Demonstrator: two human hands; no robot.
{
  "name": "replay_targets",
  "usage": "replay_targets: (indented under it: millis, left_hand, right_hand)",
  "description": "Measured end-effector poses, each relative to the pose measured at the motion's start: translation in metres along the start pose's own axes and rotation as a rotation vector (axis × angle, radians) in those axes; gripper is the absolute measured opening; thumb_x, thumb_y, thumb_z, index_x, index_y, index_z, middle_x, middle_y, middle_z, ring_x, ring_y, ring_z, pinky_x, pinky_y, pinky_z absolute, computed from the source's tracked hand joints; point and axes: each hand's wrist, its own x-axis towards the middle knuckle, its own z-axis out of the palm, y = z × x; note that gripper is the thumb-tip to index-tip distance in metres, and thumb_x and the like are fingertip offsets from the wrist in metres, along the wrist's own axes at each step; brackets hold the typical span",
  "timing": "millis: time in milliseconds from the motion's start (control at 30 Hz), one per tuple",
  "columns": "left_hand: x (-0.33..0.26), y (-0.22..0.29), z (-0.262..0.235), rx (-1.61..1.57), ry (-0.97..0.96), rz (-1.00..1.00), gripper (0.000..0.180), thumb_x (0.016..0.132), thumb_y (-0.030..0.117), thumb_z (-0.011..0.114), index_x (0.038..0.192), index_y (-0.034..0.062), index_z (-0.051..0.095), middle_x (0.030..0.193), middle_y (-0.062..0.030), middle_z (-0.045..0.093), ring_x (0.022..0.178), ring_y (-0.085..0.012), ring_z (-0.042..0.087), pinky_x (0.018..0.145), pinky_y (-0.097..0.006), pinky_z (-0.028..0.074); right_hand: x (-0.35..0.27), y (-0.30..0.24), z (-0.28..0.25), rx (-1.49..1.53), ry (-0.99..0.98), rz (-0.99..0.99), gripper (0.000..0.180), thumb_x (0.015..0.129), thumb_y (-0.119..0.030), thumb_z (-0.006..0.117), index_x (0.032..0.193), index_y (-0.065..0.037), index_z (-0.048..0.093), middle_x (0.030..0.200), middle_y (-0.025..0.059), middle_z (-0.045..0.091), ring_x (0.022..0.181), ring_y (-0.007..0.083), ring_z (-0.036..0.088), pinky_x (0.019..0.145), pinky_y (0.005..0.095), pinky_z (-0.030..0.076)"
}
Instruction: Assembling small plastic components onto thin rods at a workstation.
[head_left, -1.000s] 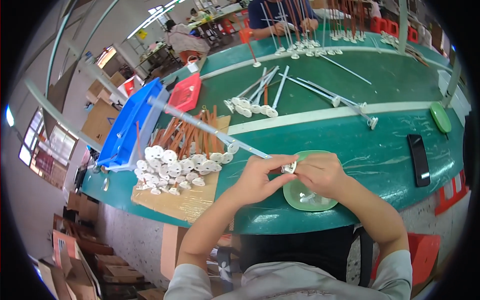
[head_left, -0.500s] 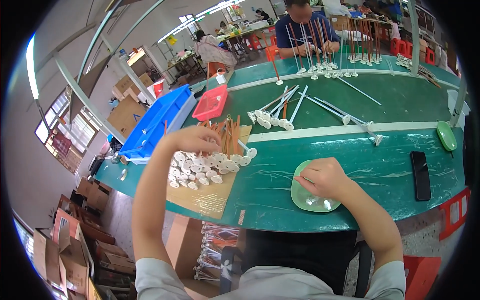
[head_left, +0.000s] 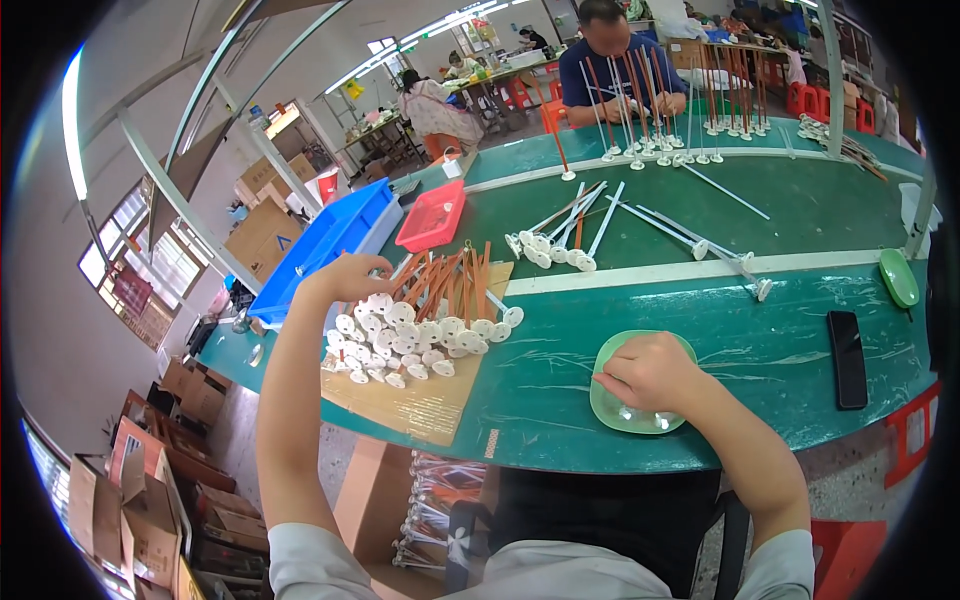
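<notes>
My left hand (head_left: 352,278) is over the left side of a pile of brown and white rods with round white disc ends (head_left: 440,330). Its fingers are bent but apart, close to the upper discs, and no held thing shows in them. The pile lies on a sheet of brown cardboard (head_left: 425,410). My right hand (head_left: 650,372) is above a light green dish (head_left: 605,410) that has small clear or shiny pieces in it. Thumb and fingers are pressed together there, and whatever they hold is hidden.
A blue tray (head_left: 335,235) and a red basket (head_left: 432,215) stand beyond the pile. Loose rods (head_left: 580,235) lie farther back. A black phone (head_left: 846,360) and another green dish (head_left: 898,280) are at the right. Opposite, a person (head_left: 620,75) works behind upright rods.
My left hand has shifted left across the pile, from above its middle to its left side. My right hand stays over the green dish. The view has moved slightly.
</notes>
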Motion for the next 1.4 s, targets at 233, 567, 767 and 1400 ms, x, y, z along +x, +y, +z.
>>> replay_targets:
  millis: [233,567,767,1400]
  left_hand:
    - [0.001,0.035,0.006,0.276,0.068,0.12,0.052,0.081,0.051,0.064,0.11,0.0095,0.073,0.106,-0.0165,0.072,0.095,-0.0331,0.068,0.086,-0.043,0.053]
    - [0.006,0.057,-0.005,0.461,-0.071,0.005,0.049,0.076,0.05,0.073,0.096,0.0058,0.076,0.089,-0.0148,0.074,0.091,-0.0327,0.069,0.08,-0.04,0.054]
    - [0.013,0.046,-0.001,0.438,-0.116,0.011,0.052,0.073,0.053,0.074,0.102,0.0114,0.076,0.098,-0.0149,0.073,0.094,-0.0315,0.069,0.082,-0.04,0.055]
    - [0.249,0.15,0.127,-0.045,0.344,0.045,0.036,0.089,0.033,0.059,0.109,0.0047,0.07,0.112,-0.026,0.066,0.105,-0.0428,0.064,0.094,-0.048,0.051]
  right_hand:
    - [-0.001,0.002,0.004,0.014,-0.019,-0.002,0.021,0.079,-0.02,0.073,0.063,-0.011,0.063,0.058,0.0033,0.058,0.055,0.0226,0.059,0.047,0.037,0.047]
    - [-0.001,-0.001,0.007,0.03,-0.015,-0.015,0.023,0.08,-0.022,0.072,0.062,-0.012,0.061,0.058,0.0027,0.056,0.055,0.0226,0.059,0.047,0.0368,0.046]
    - [-0.002,-0.002,0.008,0.039,-0.038,-0.004,0.024,0.08,-0.023,0.072,0.063,-0.011,0.061,0.058,0.0031,0.057,0.056,0.0229,0.059,0.048,0.0368,0.047]
    - [-0.002,0.003,0.011,0.075,0.007,-0.023,0.028,0.078,-0.019,0.075,0.059,-0.011,0.056,0.056,0.0014,0.055,0.051,0.0211,0.057,0.044,0.0344,0.046]
